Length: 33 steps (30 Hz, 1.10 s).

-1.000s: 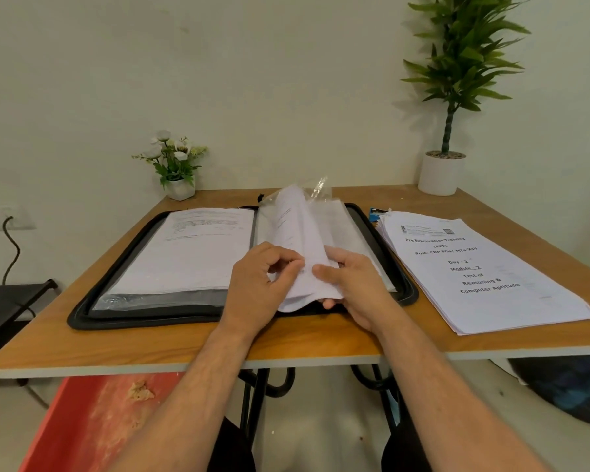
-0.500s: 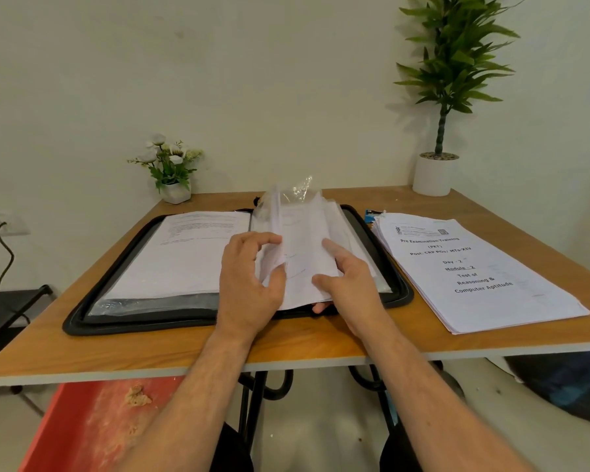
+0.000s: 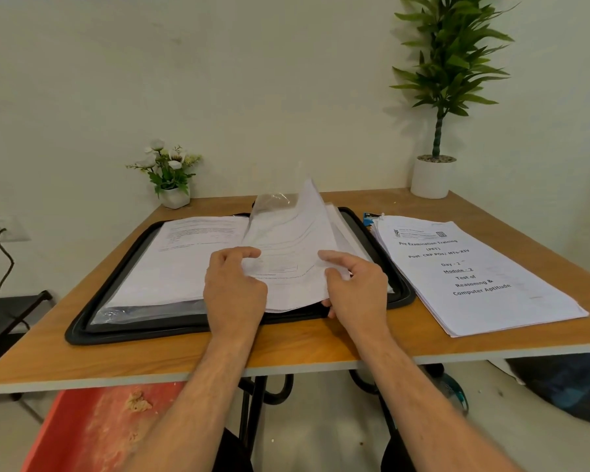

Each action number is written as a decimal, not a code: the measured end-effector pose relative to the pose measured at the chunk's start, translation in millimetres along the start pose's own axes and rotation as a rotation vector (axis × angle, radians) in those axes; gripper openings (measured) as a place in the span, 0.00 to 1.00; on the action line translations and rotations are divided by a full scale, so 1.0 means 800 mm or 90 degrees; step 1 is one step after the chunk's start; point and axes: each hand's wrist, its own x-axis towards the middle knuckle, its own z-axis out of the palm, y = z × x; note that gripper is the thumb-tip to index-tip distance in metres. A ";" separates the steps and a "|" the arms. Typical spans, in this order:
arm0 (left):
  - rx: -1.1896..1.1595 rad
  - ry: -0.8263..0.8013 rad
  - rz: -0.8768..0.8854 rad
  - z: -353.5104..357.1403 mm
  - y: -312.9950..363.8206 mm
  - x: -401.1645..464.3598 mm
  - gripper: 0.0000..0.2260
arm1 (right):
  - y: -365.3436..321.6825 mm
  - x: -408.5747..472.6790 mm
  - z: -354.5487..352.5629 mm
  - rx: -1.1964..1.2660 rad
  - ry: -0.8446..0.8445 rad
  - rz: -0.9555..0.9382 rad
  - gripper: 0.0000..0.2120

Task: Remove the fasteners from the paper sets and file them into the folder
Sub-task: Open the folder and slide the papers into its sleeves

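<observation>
Your left hand [image 3: 234, 287] now pinches the raised paper set [image 3: 292, 253] by its left edge, your right hand [image 3: 355, 287] by its right, where a second ago both crumpled its corner; it hovers over the open folder [image 3: 401, 294], seemingly lined up for filing.
</observation>
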 end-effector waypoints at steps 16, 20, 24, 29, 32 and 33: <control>-0.029 -0.117 0.059 -0.002 0.005 0.001 0.17 | -0.005 -0.001 0.003 -0.012 -0.132 -0.035 0.43; 0.011 -0.148 0.041 0.000 0.002 -0.001 0.22 | -0.005 -0.006 0.003 -0.028 -0.087 -0.106 0.38; -0.012 -0.142 0.042 0.002 -0.001 0.001 0.16 | 0.000 -0.008 0.004 -0.010 -0.107 -0.130 0.43; -0.045 -0.136 0.069 0.002 0.001 0.002 0.16 | -0.002 -0.006 0.006 -0.022 -0.141 -0.122 0.48; -0.056 -0.161 0.089 0.000 0.003 0.001 0.17 | 0.003 0.002 0.009 -0.009 -0.082 -0.080 0.42; -0.051 -0.177 0.098 0.000 0.003 0.002 0.17 | 0.006 0.004 0.010 -0.019 -0.045 -0.087 0.38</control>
